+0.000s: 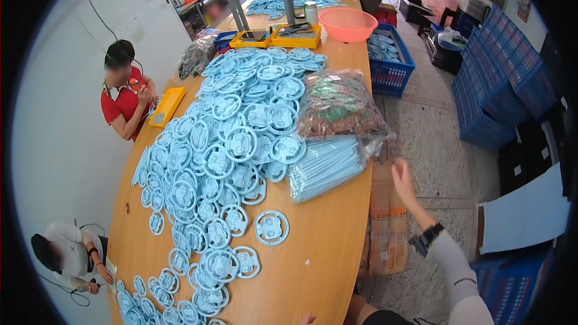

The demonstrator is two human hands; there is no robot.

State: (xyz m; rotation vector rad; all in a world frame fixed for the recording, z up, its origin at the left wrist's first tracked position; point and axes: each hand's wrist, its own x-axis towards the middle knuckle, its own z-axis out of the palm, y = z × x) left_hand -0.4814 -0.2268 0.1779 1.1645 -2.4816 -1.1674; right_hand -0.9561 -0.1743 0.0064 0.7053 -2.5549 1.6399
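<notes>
A long wooden worktop (325, 247) lay heaped with blue wheels (229, 144), its right edge bare. Beyond that edge, the right hand (402, 182) hovered, fingers open, near bagged sticks (328, 167). Only left fingertips (308, 319) showed.

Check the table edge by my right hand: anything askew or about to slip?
The clear bag of pale blue strips juts past the table rim, below the right hand. The bag of green and brown parts above it also overhangs. Nothing looks spilled.
</notes>
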